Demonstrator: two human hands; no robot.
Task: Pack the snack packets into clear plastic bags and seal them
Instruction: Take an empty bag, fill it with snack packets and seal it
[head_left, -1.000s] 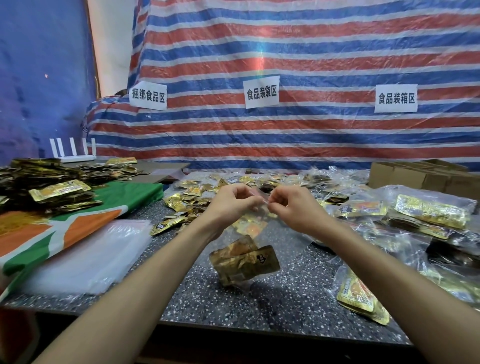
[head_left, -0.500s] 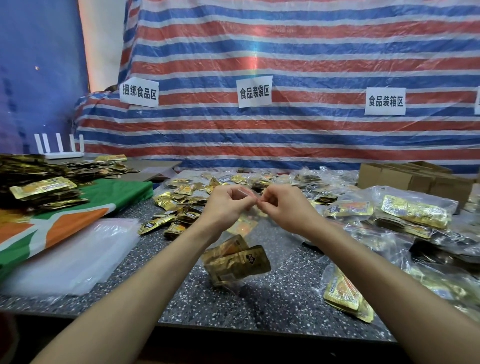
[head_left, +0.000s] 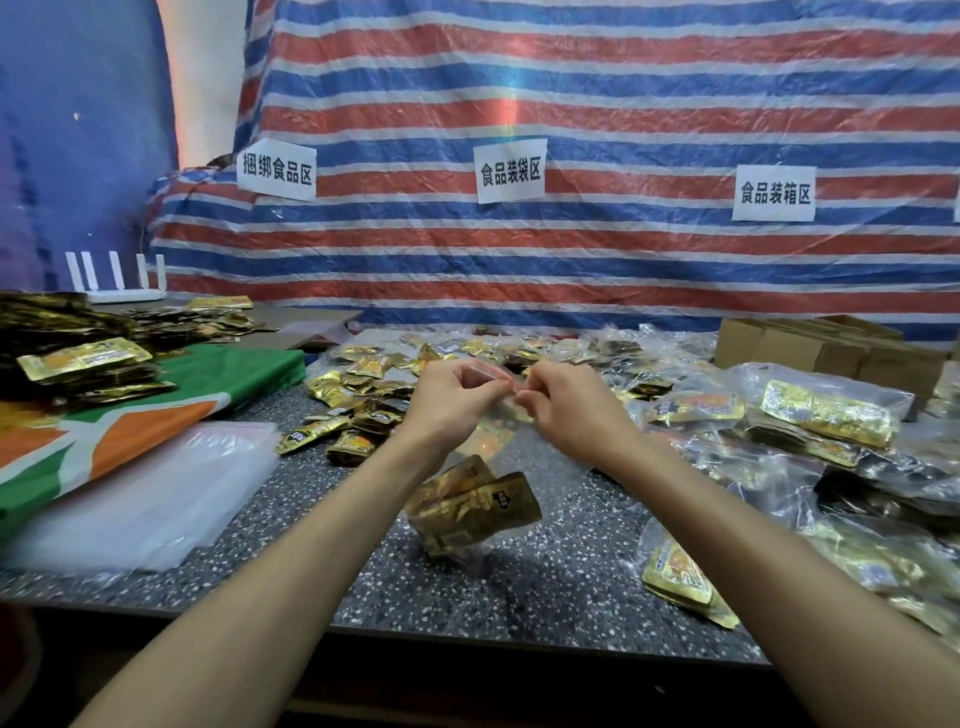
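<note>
A clear plastic bag (head_left: 498, 415) hangs above the speckled table (head_left: 545, 582), held up by its red-striped top edge. My left hand (head_left: 452, 400) pinches the left part of that edge and my right hand (head_left: 566, 410) pinches the right part, fingertips almost meeting. Gold snack packets (head_left: 472, 506) sit in the bag's bottom, just above the table. Loose gold packets (head_left: 353, 410) lie scattered behind my left hand.
A stack of flat clear bags (head_left: 156, 488) lies at the left on a green and orange cloth (head_left: 104, 431). Filled bags (head_left: 810, 421) pile up on the right, one (head_left: 680, 577) near the front edge. Cardboard boxes (head_left: 810, 348) stand back right. More packets (head_left: 78, 358) are heaped far left.
My hands stay together at the bag's top edge, fingertips shifting slightly along it. The view has drifted a little; the bag with packets still hangs below.
</note>
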